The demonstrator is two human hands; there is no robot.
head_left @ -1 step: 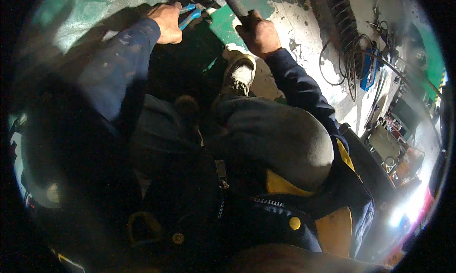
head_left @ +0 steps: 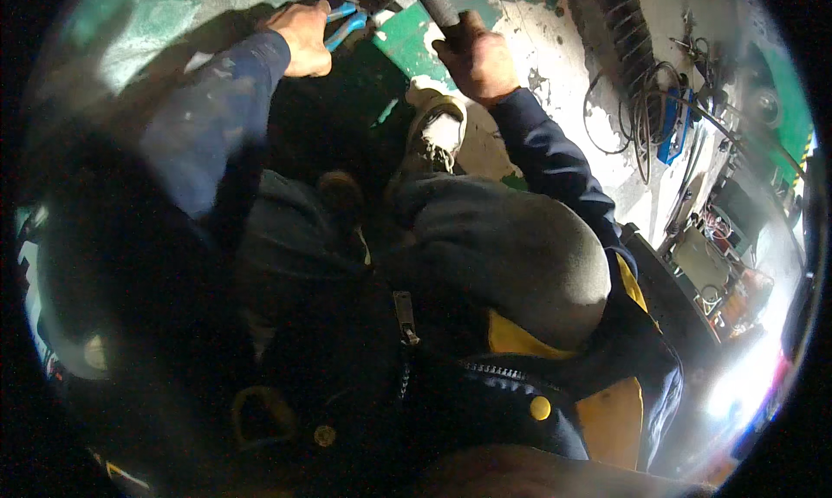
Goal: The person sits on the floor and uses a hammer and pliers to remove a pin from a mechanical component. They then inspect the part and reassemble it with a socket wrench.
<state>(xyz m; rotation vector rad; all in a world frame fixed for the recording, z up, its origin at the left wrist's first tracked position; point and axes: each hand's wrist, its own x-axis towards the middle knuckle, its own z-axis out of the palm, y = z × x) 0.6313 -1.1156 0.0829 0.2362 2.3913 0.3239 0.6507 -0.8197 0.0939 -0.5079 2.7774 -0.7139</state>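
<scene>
At the top left, my left hand (head_left: pixel 303 40) is closed around blue-handled pliers (head_left: pixel 348 30). Their two handles spread apart beyond my fingers, and their jaws are hard to make out against dark metal at the top edge. To the right, my right hand (head_left: pixel 484 63) wraps round a thick grey-black rod-like handle (head_left: pixel 436 2) that slants toward the top edge. What sits at its far end is cut off or too dark to name. Below and between my hands is my light, worn shoe (head_left: pixel 440 134), beside a green painted patch of floor (head_left: pixel 412 43).
Tangled cable (head_left: pixel 643 125) lies on the right next to a blue box-shaped device (head_left: pixel 676 125). A dark ribbed hose (head_left: pixel 620 21) runs down from the upper right. Farther right is a cluttered bench-like surface (head_left: pixel 706 264). Deep shadow covers the floor between my legs.
My right hand and the rod-like handle have shifted slightly. My left hand, still on the pliers, has moved up a touch.
</scene>
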